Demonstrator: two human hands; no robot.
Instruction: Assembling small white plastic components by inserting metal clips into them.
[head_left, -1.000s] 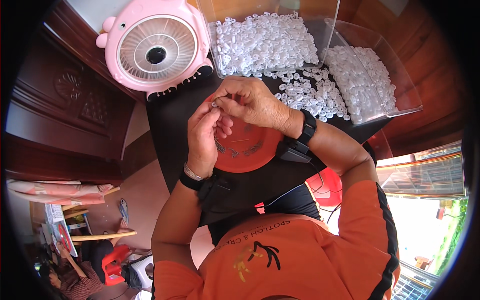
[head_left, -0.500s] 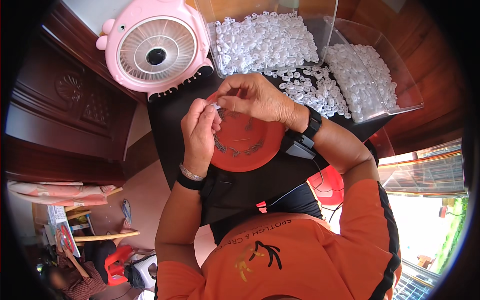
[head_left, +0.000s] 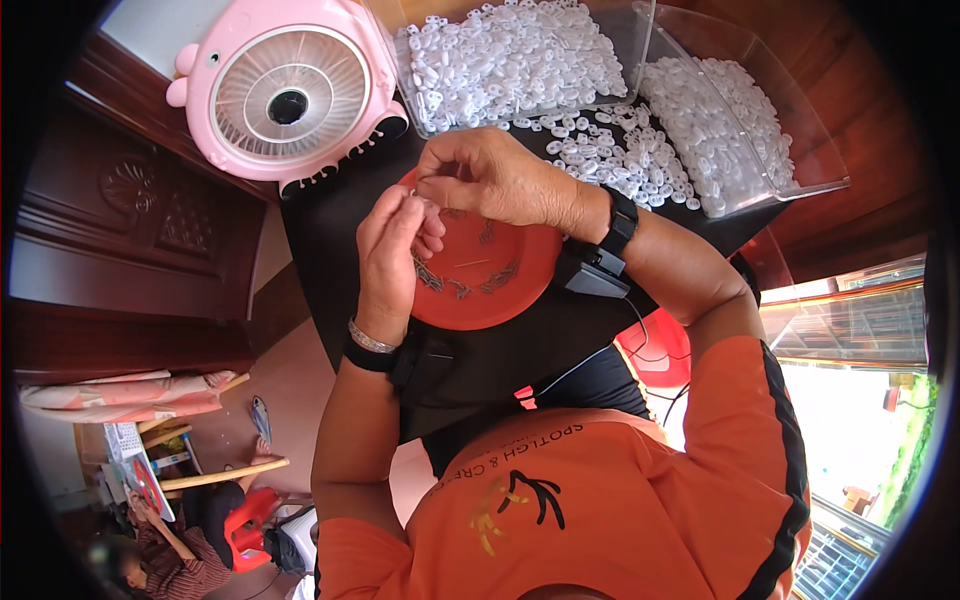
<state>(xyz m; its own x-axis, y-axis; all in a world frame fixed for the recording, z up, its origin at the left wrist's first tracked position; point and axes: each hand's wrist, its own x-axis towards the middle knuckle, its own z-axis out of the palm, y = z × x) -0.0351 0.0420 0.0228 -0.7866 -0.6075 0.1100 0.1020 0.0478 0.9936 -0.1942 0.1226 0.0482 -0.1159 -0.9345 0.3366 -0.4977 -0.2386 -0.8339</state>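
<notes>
Over a round red plate (head_left: 470,312), my two hands meet at the fingertips. My left hand (head_left: 392,245) is closed, with thumb and forefinger pinching a small white plastic piece, now almost hidden by the fingers. My right hand (head_left: 495,180) is closed in a pinch against the same spot; what lies between its fingertips is too small to make out. Small grey metal pieces (head_left: 497,279) lie in a loose ring on the plate, with a thin straight pin-like piece among them. Loose white plastic pieces (head_left: 640,160) are spread on the black table beyond my right hand.
Two clear bins full of white pieces stand at the back, one in the middle (head_left: 510,65) and one at the right (head_left: 725,130). A pink fan (head_left: 290,105) is at the back left. A cable (head_left: 640,315) hangs from my right wrist device. Another person (head_left: 170,540) sits at lower left.
The view has shifted slightly. My fingertips have closed further over the white piece, which showed plainly before and is now nearly covered.
</notes>
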